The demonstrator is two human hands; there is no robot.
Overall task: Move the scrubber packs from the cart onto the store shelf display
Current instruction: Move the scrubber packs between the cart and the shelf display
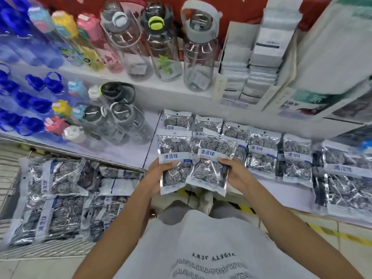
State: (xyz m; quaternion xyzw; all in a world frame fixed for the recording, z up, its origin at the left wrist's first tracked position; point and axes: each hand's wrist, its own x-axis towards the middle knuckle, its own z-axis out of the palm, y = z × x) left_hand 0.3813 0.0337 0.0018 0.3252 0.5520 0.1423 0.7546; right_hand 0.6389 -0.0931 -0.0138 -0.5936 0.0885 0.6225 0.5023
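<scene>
Left hand (155,174): you grip the left scrubber pack (174,160) by its left edge | Right hand (234,174): you grip the right scrubber pack (212,164) by its right edge | Packs: side by side, overlapping, above shelf (141,156) front edge | Cart (12,178): more packs, left

Blue "清洁球" labels both held scrubber packs (193,162) (shirt print unreadable).

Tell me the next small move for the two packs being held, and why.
Probably lower both packs onto the shelf at the row's near left end. The left hand grips one scrubber pack, the right hand another, both at the shelf's front edge, while placed packs already line the shelf to the right and more wait in the cart.
</scene>
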